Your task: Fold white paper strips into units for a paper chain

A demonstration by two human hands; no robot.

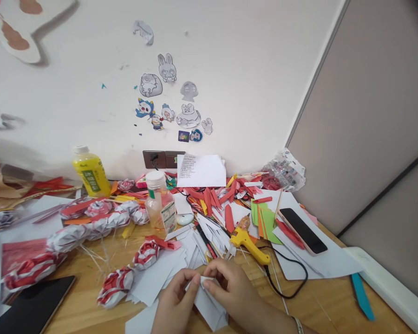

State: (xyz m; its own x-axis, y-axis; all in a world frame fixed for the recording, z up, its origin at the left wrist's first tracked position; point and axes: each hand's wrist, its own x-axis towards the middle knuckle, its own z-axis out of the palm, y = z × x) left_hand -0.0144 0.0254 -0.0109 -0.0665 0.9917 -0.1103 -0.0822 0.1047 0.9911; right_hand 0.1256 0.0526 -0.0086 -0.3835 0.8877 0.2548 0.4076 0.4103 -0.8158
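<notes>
Between my two hands is a folded piece of white paper (211, 311), low in the middle of the view. My left hand (178, 297) pinches its upper left side between thumb and fingers. With thumb and bent fingers, my right hand (230, 287) grips the upper right side; a bracelet shows on that wrist. Loose white paper sheets (153, 285) lie to the left of my hands. Just beyond them are a pen (206, 242) and white paper strips. A yellow hot glue gun (249, 243) rests right of my right hand, its black cable curling on the table.
Red-and-white paper roses (116, 285) and a dark tablet (38, 306) lie left. A clear jar (160, 204) and yellow drink bottle (91, 172) stand behind. Red paper pieces (212, 199) are heaped along the wall. At right are a phone (303, 230) and teal strip (362, 297).
</notes>
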